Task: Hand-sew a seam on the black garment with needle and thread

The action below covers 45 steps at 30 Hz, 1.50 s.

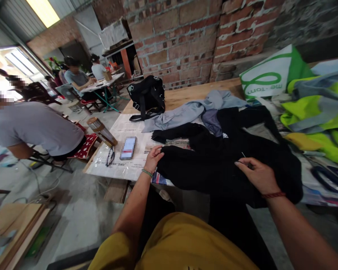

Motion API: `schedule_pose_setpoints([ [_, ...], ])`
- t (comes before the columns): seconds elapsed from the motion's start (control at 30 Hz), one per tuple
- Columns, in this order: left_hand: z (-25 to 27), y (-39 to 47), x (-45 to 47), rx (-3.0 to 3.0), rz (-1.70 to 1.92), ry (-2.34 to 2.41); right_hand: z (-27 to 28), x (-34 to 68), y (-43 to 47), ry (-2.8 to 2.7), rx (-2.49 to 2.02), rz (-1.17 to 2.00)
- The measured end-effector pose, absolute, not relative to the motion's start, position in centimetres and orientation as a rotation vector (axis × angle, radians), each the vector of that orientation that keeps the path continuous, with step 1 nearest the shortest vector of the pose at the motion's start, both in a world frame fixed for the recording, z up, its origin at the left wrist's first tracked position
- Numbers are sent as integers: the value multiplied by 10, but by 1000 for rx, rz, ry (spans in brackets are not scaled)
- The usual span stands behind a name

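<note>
A black garment lies across the near edge of the table and hangs over it towards my lap. Its left end is pinched between the thumb and fingers of my left hand. On the right side of the cloth, my right hand is closed in a pinch. A thin pale needle-like piece sticks up by its fingertips; its exact kind is too small to tell. Just behind, a black sleeve and a light grey garment lie loosely on the table.
Left on the newspaper-covered table are a phone, eyeglasses and a flask. A black bag stands behind. Dark-handled scissors and yellow-green cloth lie right. One person sits nearby at left.
</note>
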<state>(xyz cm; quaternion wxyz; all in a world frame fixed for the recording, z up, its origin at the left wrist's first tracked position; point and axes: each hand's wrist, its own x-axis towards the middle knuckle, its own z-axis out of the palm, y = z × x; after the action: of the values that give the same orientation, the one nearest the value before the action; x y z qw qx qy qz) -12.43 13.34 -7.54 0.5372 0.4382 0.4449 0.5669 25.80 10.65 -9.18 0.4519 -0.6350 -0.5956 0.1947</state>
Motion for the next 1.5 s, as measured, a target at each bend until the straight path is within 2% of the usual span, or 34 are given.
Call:
schedule_pose_setpoints([
  [0.4, -81, 137, -128, 1216, 1469, 1160, -97, 260, 108, -1483, -1557, 479],
  [0.53, -81, 137, -127, 1100, 1451, 1211, -96, 260, 108, -1488, -1552, 483],
  [0.97, -38, 138, -116, 985, 1564, 1201, -82, 257, 104, -1509, -1523, 502],
  [1.2, -59, 146, -109, 937, 1526, 1378, -83, 257, 104, -1560, -1498, 488],
  [1.33, -72, 151, -106, 1006, 1488, 1475, -82, 258, 104, -1608, -1443, 448],
  [1.5, -76, 149, -100, 1474, 1308, 1778, -83, 258, 103, -1624, -1417, 435],
])
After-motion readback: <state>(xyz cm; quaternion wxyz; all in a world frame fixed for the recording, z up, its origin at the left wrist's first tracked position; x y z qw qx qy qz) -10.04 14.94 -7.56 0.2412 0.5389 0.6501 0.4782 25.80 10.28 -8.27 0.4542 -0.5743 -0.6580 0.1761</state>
